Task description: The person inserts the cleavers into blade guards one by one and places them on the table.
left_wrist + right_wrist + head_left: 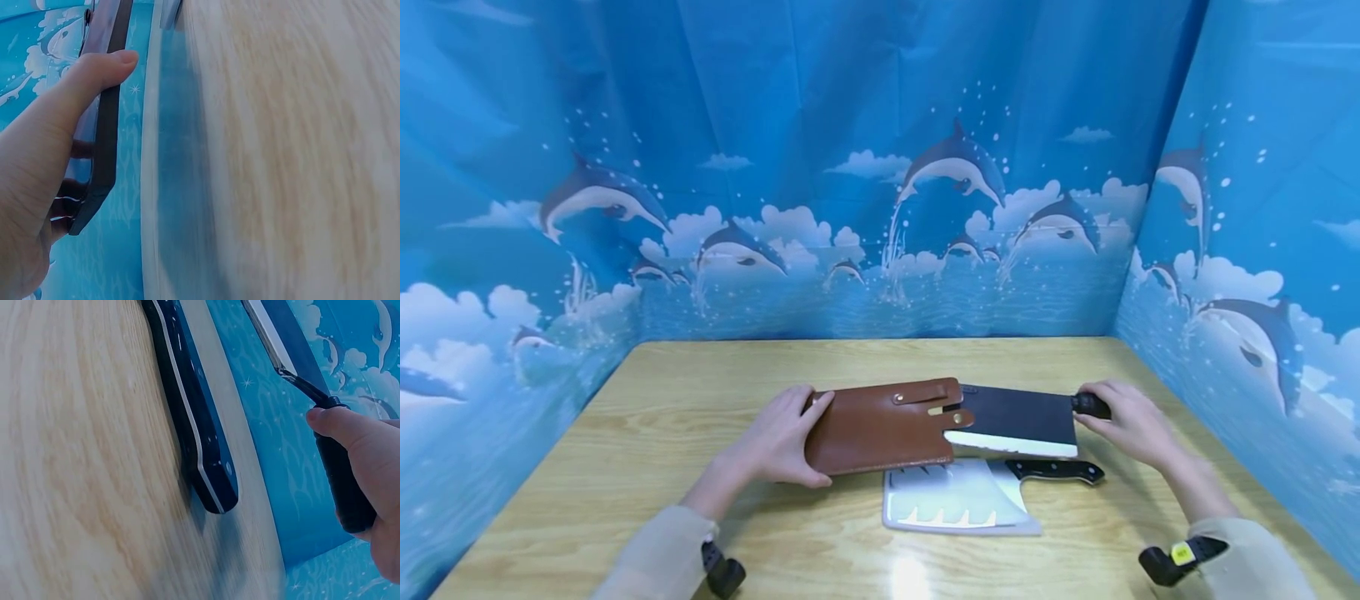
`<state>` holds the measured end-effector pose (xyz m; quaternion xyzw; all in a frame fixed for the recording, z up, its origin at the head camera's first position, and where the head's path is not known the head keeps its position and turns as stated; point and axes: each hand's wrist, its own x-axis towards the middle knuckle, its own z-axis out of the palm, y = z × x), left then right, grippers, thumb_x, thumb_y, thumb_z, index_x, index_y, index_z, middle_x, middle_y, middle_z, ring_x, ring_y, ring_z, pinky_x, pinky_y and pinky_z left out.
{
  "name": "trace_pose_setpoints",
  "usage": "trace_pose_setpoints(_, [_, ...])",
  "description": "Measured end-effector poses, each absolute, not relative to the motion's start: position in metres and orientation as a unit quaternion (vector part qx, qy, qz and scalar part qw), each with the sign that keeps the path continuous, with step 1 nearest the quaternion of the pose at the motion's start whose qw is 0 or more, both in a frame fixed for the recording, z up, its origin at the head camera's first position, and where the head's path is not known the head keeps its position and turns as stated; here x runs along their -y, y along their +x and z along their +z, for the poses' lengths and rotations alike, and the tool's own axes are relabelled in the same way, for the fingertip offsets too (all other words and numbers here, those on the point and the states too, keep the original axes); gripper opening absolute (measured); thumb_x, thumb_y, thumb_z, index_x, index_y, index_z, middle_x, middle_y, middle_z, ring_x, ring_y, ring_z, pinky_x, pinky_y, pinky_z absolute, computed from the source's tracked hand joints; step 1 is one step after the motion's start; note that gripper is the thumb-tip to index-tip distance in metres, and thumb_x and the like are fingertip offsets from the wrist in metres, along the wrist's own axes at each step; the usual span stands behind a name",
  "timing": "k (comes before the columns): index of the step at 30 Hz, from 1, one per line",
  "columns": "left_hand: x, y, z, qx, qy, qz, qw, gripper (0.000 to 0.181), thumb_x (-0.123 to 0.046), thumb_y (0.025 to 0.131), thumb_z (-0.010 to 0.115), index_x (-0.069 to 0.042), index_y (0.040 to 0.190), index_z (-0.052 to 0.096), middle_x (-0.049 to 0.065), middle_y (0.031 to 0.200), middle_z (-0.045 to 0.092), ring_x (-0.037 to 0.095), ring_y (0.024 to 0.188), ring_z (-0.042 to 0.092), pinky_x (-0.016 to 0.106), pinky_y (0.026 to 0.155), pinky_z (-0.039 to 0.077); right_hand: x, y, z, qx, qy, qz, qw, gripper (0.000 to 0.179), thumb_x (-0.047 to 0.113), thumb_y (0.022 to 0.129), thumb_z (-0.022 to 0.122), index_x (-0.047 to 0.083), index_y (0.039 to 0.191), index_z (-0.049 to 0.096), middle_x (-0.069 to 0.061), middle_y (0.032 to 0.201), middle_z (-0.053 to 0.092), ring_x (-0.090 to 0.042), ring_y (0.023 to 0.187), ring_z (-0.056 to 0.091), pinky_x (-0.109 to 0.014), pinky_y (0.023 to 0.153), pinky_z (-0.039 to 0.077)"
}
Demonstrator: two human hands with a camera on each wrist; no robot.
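In the head view my left hand [786,437] grips the closed end of a brown leather sheath [880,427], its thumb along the lower edge. My right hand [1131,421] holds a cleaver [1018,417] by its black handle [340,481]. The dark blade has a bright cutting edge facing me, and its far end sits at the sheath's mouth; how deep it reaches inside is hidden. Two snap straps lie at that mouth, the lower one over the blade. The left wrist view shows the sheath [106,137] edge-on, raised above the table.
A second cleaver with a black riveted handle [1056,471] lies on the wooden table [715,375], just below the sheath. Its blade [955,500] has a pale translucent cover. Blue dolphin-print curtains [820,125] hang behind and at both sides.
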<state>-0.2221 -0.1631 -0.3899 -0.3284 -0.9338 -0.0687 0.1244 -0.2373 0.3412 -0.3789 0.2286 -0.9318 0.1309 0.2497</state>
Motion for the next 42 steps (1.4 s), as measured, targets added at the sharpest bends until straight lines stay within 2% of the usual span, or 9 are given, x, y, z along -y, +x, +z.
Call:
trace_pose_setpoints(12, [0.159, -0.222, -0.393, 0.933, -0.331, -0.055, 0.132, 0.116, -0.067, 0.055, 0.072, -0.005, 0.144, 0.033, 0.024, 0.131, 0.042, 0.037, 0.120, 0.043, 0.049, 0.100, 0.037, -0.326, -0.238, -0.379, 0.921, 0.265, 0.113, 0.262, 0.032, 0.012, 0.068, 0.079, 0.005, 0.096, 0.064, -0.010, 0.089, 0.063, -0.028, 0.080, 0.058, -0.042, 0.065, 0.045])
trace_pose_setpoints(21, [0.156, -0.217, -0.391, 0.942, -0.316, -0.059, 0.097, 0.116, -0.068, 0.057, 0.071, -0.008, 0.147, 0.028, 0.026, 0.139, 0.035, 0.040, 0.128, 0.035, 0.057, 0.105, 0.027, -0.316, -0.236, -0.377, 0.917, 0.278, 0.096, 0.268, 0.032, 0.014, 0.068, 0.079, 0.007, 0.096, 0.065, -0.010, 0.091, 0.064, -0.029, 0.081, 0.059, -0.043, 0.064, 0.046])
trace_pose_setpoints(30, [0.149, -0.213, -0.393, 0.933, -0.338, -0.049, 0.113, 0.118, -0.069, 0.056, 0.071, -0.007, 0.147, 0.029, 0.025, 0.136, 0.039, 0.038, 0.126, 0.038, 0.053, 0.106, 0.029, -0.301, -0.236, -0.375, 0.926, 0.278, 0.085, 0.243, 0.034, 0.018, 0.072, 0.078, 0.007, 0.101, 0.065, -0.009, 0.094, 0.064, -0.029, 0.083, 0.060, -0.044, 0.066, 0.048])
trace_pose_setpoints(37, [0.148, -0.213, -0.391, 0.923, -0.357, -0.077, 0.123, 0.116, -0.067, 0.056, 0.071, -0.007, 0.146, 0.029, 0.023, 0.136, 0.039, 0.036, 0.125, 0.039, 0.050, 0.107, 0.030, -0.292, -0.237, -0.370, 0.924, 0.279, 0.091, 0.245, 0.038, 0.018, 0.071, 0.079, 0.003, 0.102, 0.064, -0.011, 0.094, 0.063, -0.029, 0.083, 0.060, -0.044, 0.067, 0.049])
trace_pose_setpoints(42, [0.152, -0.213, -0.392, 0.919, -0.362, -0.082, 0.132, 0.114, -0.065, 0.056, 0.073, -0.006, 0.145, 0.032, 0.022, 0.133, 0.041, 0.035, 0.122, 0.041, 0.050, 0.105, 0.032, -0.290, -0.234, -0.361, 0.944, 0.235, 0.096, 0.209, 0.044, 0.027, 0.070, 0.080, 0.001, 0.102, 0.066, -0.011, 0.091, 0.062, -0.025, 0.076, 0.059, -0.038, 0.060, 0.049])
